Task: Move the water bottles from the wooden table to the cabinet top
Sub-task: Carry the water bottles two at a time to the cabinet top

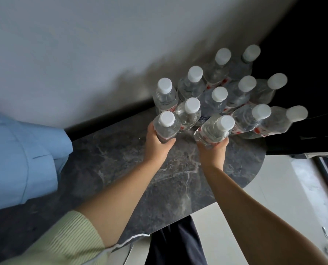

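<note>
Bare forearms reach out from a ribbed pale-green sleeve, each of the two hands wrapped round a clear plastic water bottle with a white screw cap: the left hand grips the left bottle, the right hand grips the right bottle, which tilts. Whether their bases touch the surface is hard to tell. Just behind stands a tight cluster of bottles on the dark, veined, marble-look cabinet top with its rounded end, against a pale wall. Blue fabric lies at left.
</note>
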Available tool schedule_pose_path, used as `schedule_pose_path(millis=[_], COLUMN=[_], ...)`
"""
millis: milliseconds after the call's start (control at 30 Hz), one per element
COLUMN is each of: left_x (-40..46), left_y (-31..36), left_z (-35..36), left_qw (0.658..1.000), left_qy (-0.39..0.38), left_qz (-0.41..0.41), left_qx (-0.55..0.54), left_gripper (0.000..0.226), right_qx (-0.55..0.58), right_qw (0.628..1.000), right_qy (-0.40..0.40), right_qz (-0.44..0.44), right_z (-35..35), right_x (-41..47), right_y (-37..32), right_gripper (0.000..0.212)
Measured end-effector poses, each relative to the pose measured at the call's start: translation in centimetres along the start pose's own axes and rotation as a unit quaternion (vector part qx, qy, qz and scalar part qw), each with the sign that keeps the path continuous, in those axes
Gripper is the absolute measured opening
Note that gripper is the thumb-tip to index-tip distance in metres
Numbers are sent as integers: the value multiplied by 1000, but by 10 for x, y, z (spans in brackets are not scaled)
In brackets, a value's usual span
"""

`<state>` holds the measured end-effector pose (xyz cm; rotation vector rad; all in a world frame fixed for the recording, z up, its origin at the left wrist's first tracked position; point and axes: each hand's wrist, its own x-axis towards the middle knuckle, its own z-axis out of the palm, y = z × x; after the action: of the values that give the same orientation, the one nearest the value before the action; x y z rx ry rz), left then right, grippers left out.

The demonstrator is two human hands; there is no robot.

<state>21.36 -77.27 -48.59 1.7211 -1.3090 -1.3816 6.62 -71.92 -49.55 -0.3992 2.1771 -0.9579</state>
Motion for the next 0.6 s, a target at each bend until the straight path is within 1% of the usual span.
schedule_pose_path(millis=[100, 167, 233, 333, 433, 500, 567, 600], left_x=[-11, -19, -31, -44, -54, -61, -68, -70], left_y=[12, 25, 45, 75, 109, 136, 165, 179], left_z=[-7, -13, -22, -35, -46, -50, -53, -54], left_qw=[1000, 999, 999, 998, 992, 984, 974, 966], left_qy=[-22, -21, -17, -13, 13, 15, -11, -30], left_qz=[-12, -32, -31, 18, 82, 125, 161, 181], left_qx=[3, 21, 34, 59, 99, 128, 161, 184], left_gripper=[78, 93, 100, 100, 94, 89, 85, 83], right_qx=[-4, -5, -7, -24, -81, -132, -187, -228], right_qw=[1000, 1000, 999, 996, 982, 965, 945, 929], right_qy=[-11, -23, -35, -62, -78, -85, -93, -96], right_qz=[-2, -5, -19, -65, -151, -211, -253, -276], right_z=[-12, -21, -35, -57, -85, -106, -125, -133], right_x=[-15, -26, -39, -56, -69, -77, -82, -82], right_y=[-7, -13, -25, -45, -70, -91, -117, -130], right_gripper=[91, 91, 92, 95, 92, 90, 85, 81])
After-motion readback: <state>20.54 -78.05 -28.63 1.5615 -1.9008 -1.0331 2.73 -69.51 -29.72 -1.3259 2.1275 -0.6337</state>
